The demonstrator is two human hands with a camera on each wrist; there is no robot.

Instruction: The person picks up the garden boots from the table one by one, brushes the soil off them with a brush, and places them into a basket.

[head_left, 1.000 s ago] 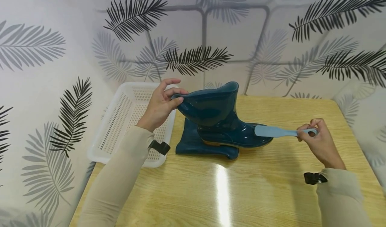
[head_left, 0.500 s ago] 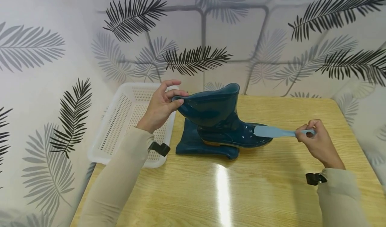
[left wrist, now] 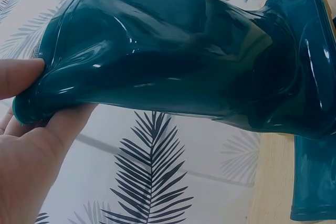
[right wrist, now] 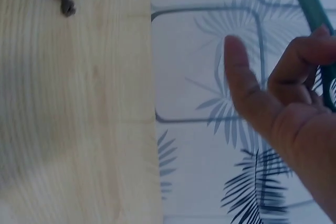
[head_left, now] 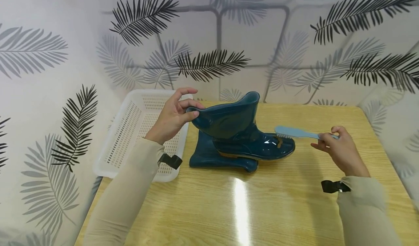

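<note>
My left hand (head_left: 173, 117) pinches the rim of a dark teal rubber boot (head_left: 229, 120) between thumb and fingers, and the boot's shaft leans toward that hand. A brown smear (head_left: 279, 142) marks the boot's toe. My right hand (head_left: 347, 153) grips a light blue brush (head_left: 296, 132) by its handle. The brush's bristles face down at the toe; whether they touch it I cannot tell. In the left wrist view, the boot's shaft (left wrist: 157, 51) fills much of the picture. The right wrist view has the brush handle (right wrist: 310, 3) at its edge, partly behind the fingers.
A second teal boot (head_left: 204, 153) lies on its side under the held one. Left of the boots stands a white plastic basket (head_left: 109, 158) with perforated walls. The wooden table (head_left: 196, 209) meets a leaf-patterned backdrop (head_left: 248, 39) behind.
My right hand has turned the brush and raised it slightly, so its bristles now show from the side. The brown smear on the toe has come into sight. My left hand keeps its hold.
</note>
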